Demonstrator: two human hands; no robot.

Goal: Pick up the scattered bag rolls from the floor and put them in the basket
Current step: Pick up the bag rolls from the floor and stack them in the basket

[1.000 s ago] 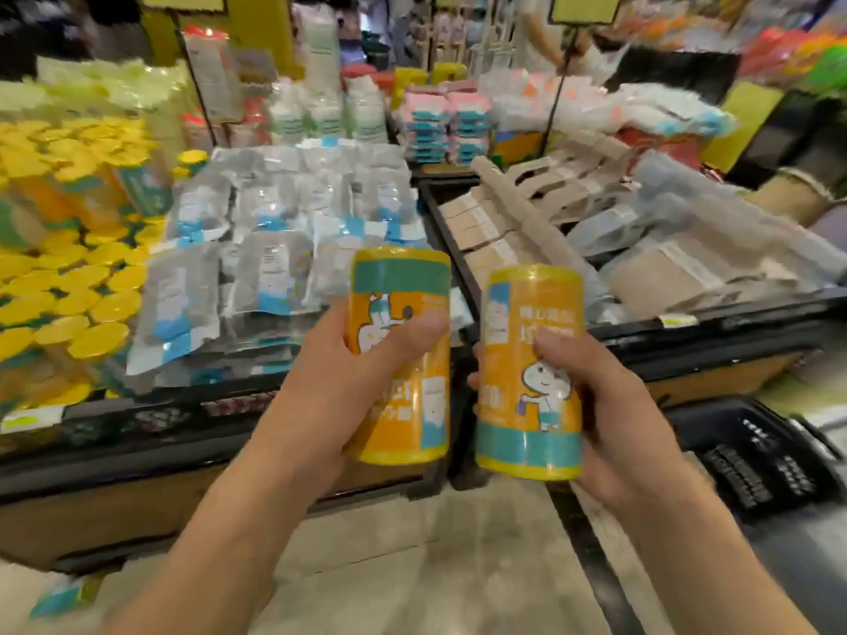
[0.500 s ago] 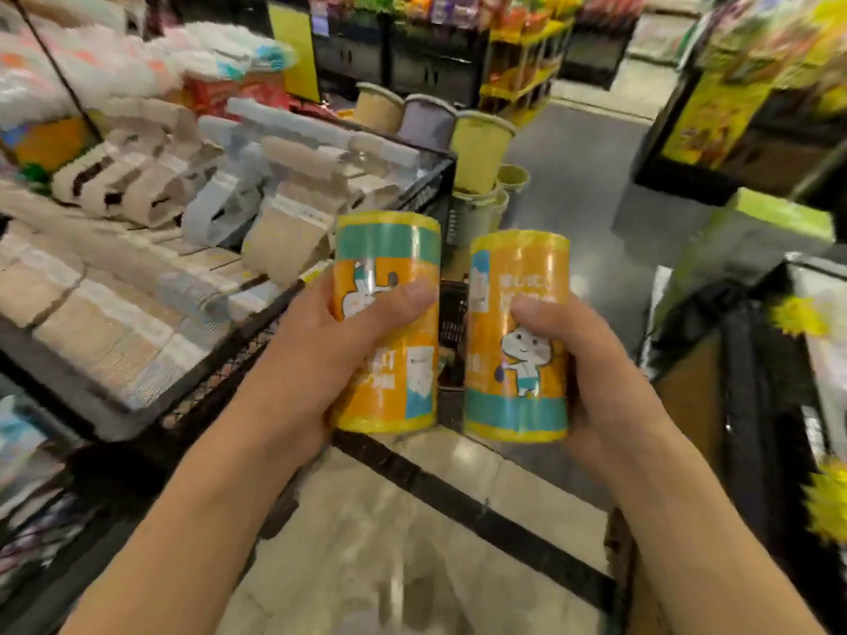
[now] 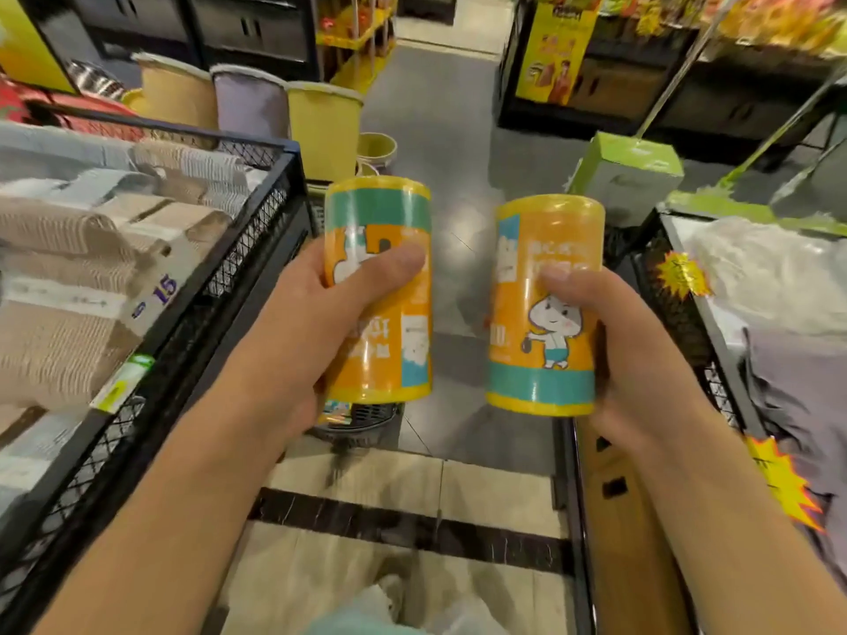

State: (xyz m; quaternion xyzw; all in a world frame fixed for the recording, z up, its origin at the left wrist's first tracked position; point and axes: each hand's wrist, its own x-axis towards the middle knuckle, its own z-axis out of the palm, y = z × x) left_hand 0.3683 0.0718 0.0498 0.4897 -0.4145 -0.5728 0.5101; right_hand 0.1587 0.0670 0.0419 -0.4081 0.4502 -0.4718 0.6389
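Observation:
My left hand (image 3: 302, 332) grips an upright orange and teal bag roll (image 3: 382, 341), thumb across its front. Beside it, my right hand (image 3: 628, 355) grips a second orange and teal bag roll (image 3: 541, 341) printed with a cartoon figure, also upright. The two rolls are held apart at chest height over the aisle floor. Below the left roll a dark basket (image 3: 366, 417) shows on the floor, mostly hidden by my hand and the roll, with a bit of orange packaging in it.
A black mesh display bin (image 3: 256, 231) full of beige packaged goods lines the left. Another black mesh bin (image 3: 683, 313) with star price tags stands on the right. Ahead, fabric bins (image 3: 321, 121) and a green box (image 3: 628, 171) flank the grey aisle floor.
The view has swung right from the display bins toward the open aisle. Both hands still hold their rolls, now slightly farther apart.

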